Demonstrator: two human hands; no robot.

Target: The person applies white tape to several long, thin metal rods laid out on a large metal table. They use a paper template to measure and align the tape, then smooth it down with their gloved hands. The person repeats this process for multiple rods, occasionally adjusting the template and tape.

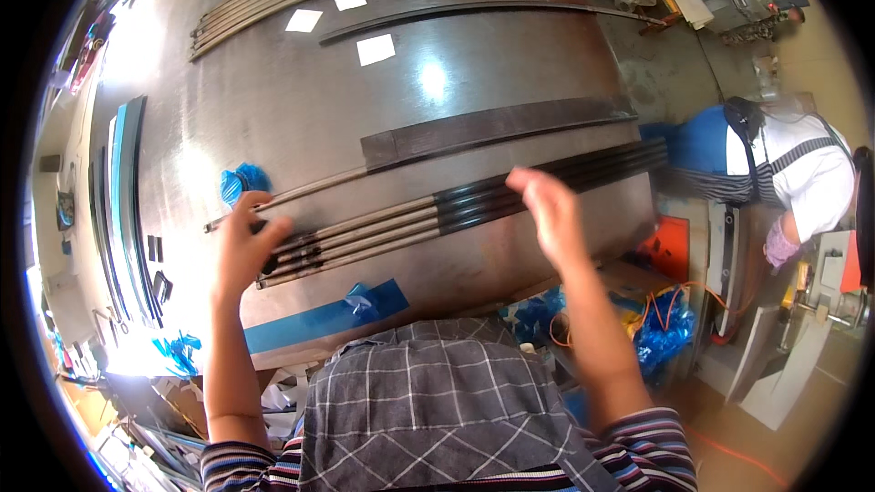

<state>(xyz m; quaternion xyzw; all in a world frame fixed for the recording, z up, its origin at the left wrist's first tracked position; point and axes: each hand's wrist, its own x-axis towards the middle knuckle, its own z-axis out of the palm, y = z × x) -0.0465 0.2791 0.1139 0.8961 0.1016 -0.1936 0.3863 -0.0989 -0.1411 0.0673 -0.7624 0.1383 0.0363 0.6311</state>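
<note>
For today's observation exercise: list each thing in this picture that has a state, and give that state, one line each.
Left hand: fingers resting on the rod ends.
Right hand: open, raised over the rods; contact unclear.
Bundle of long rods: lying flat on the metal table.
Blue film strip: peeled, crumpled, at the table edge.

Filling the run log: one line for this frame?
left hand on near end of metal strip bundle | right hand open above bundle | bench | blue film

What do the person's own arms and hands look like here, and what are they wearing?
Both hands are bare, with no gloves: the left hand and the right hand. The forearms are uncovered too. Striped sleeves in dark, reddish and white bands are pushed up near the elbows, and a grey checked apron covers the front.
</note>
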